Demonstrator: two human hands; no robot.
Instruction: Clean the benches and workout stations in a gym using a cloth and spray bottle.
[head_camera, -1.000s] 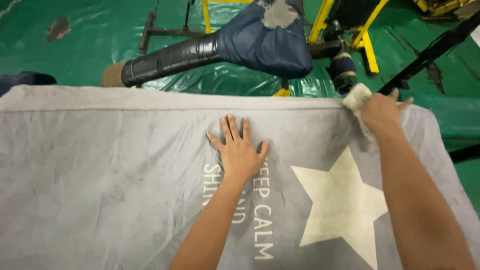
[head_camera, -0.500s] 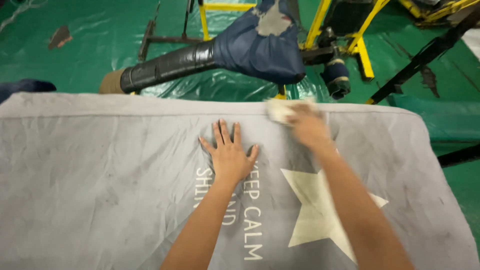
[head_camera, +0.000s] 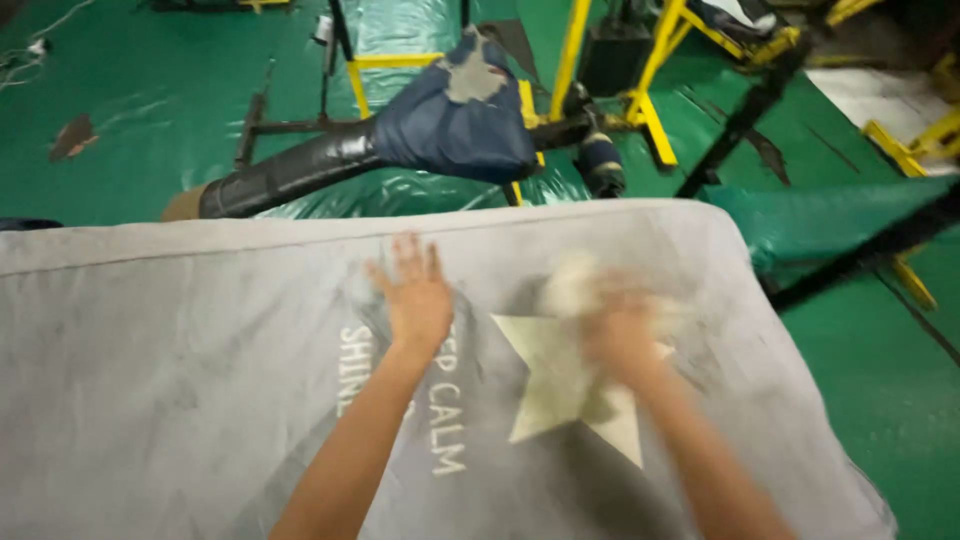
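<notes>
Right-hand grip (head_camera: 622, 335) on cloth (head_camera: 570, 285), orientation blurred

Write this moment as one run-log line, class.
left hand: flat on grey cloth | right hand: blurred, holds pale rag over star print

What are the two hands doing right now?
Left hand: open, flat on the grey cover.
Right hand: blurred, closed on a pale cloth.
</notes>
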